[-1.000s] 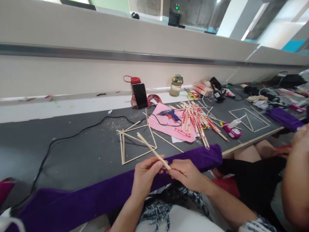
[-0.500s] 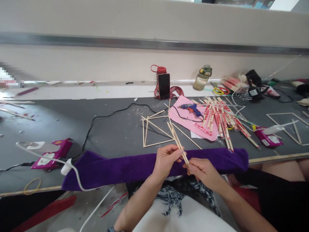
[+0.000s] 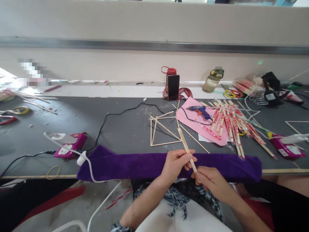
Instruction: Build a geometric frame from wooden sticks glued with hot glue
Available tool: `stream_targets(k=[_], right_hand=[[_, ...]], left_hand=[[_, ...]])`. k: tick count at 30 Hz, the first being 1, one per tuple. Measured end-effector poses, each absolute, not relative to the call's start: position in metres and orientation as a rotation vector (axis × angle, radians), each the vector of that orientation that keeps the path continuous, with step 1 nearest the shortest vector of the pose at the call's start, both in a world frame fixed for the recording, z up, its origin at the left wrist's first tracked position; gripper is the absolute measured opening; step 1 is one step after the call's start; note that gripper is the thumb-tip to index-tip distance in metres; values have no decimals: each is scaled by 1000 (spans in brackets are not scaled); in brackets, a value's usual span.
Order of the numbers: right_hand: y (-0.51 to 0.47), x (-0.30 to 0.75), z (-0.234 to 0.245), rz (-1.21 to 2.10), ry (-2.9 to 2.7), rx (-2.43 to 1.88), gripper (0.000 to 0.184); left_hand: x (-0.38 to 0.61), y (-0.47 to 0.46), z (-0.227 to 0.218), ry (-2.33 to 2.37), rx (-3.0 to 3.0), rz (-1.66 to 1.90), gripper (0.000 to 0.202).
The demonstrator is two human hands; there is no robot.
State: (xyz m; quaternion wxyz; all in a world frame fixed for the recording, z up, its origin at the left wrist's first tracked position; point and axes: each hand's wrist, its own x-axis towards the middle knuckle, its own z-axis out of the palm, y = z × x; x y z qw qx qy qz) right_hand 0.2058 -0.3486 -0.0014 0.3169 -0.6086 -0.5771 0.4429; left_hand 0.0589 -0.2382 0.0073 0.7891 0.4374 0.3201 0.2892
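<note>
A small bundle of wooden chopsticks [image 3: 184, 140] slants up and away from me over the table's front edge. My left hand [image 3: 177, 163] pinches the bundle around its middle. Lower down, my right hand [image 3: 209, 178] is closed on the near ends. Just beyond the far tips stands a frame of joined sticks [image 3: 165, 143] on the grey tabletop, with a loose stick [image 3: 194, 138] to its right. A blue glue gun [image 3: 200, 111] lies on pink paper [image 3: 189, 117] farther back. Under both wrists runs a purple cloth [image 3: 135, 166].
Wrapped chopsticks [image 3: 233, 124] are heaped right of the glue gun. A phone [image 3: 173, 87] leans on a red-capped bottle [image 3: 172, 70] at the back. A black cord [image 3: 106, 119] crosses the tabletop. Magenta packs [image 3: 72, 146] lie at left and right. Another person's leg shows at right.
The whole view has shifted, so the table things appear farther right. Both hands keep the bundle in nearly the same hold.
</note>
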Motion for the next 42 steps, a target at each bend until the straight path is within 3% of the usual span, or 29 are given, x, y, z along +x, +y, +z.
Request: stream_targets(k=[8,17,26,35,42], right_hand=[[-350,203,-10,1248,-1381,-1590,42],[-350,207,-13,1119,-1362,-1582,38],[-343,198,-5,1064,-1358,-1550,39],[-338,193,3,1032,-1375,-1503,26],[-338,191,7,944,-1481,-1521,25]], left_hand=[[53,-241,6,693,885,657,27],[47,-241,10,695,1029,695,36],[48,-240,13,701,1100,605,28],[44,-229,14,723,1174,662,21],[40,-228,13,773,1103,733,32]])
